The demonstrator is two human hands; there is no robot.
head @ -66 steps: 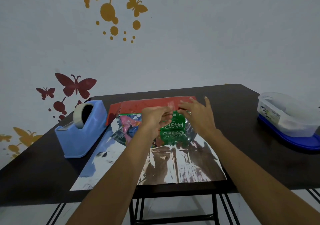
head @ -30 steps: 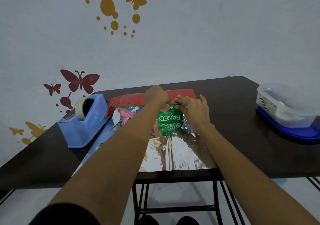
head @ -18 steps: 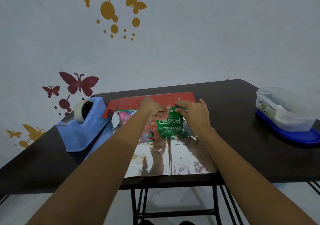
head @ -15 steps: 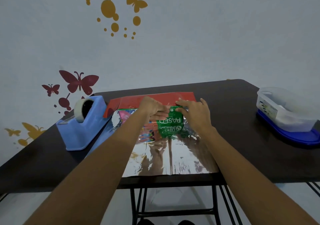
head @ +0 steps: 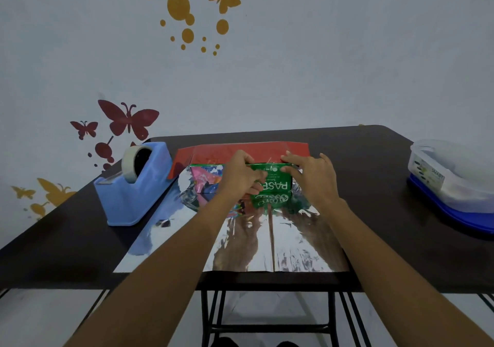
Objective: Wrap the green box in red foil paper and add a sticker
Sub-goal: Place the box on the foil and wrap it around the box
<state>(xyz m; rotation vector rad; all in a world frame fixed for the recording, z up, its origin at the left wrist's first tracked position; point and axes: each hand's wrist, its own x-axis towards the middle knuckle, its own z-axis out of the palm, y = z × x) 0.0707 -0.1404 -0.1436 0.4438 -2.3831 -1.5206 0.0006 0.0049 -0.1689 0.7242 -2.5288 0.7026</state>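
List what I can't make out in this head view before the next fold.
- Green box: left part and top edge covered by the left hand and right hand holding it.
- Any tape at the box's top edge: too small to tell.
- Red foil paper: stretch behind the box hidden by the hands.
- Plastic container: cut by the right edge; contents blurred behind its cloudy wall.
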